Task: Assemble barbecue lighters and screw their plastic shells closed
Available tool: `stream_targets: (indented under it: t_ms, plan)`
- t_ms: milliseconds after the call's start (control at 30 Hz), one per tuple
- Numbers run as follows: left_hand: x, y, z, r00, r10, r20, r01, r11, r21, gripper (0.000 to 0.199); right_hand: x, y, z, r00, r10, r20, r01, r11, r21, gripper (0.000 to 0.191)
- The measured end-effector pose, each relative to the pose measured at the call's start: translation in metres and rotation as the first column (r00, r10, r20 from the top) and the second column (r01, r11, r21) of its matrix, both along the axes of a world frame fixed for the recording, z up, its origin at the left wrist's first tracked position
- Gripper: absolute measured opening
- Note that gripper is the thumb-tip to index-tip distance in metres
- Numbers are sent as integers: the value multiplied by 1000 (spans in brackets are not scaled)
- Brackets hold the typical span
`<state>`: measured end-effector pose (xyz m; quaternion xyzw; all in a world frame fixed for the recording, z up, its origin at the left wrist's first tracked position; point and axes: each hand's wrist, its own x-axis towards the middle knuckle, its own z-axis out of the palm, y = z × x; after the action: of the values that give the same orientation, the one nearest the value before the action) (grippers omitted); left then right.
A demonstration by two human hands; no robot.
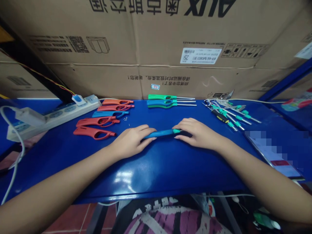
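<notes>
My left hand (131,141) is closed around one end of a blue gas lighter handle (162,133), just above the table. A small green collar (176,131) shows at the handle's other end. My right hand (196,132) closes its fingers and thumb around that green end; what lies inside its grip is mostly hidden. Left of my hands lie several lighter handles without tubes, among them a red handle (95,132), a blue handle (110,114) and an orange handle (117,102). Beyond my hands are lighters with metal tubes, including a green lighter (162,97).
Metal lighter tubes with green collars (240,117) are heaped at the right, with a black-and-yellow screwdriver (219,116) among them. Tiny metal bits (125,119) lie near the handles. A white power strip (63,113) runs along the left. A large cardboard box (158,39) walls the back.
</notes>
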<state>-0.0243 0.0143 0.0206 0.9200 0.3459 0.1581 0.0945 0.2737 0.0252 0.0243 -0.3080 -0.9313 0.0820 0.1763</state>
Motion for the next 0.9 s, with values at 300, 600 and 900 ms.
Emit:
stream_targets:
  t_ms: [300,600,900]
  plan:
    - [7,-5,0,944,116,310,40,889,-455,31,-5,-5,2,992,123,42,-129,915,382,22]
    - [5,-6,-3,969,-17,247,77,969,-236,24,-7,-7,-4,994,108,29,-112,939,325,22]
    - [10,-6,-6,993,-19,-117,26,998,61,41,-4,-3,1,986,-42,159,40,999,13,13]
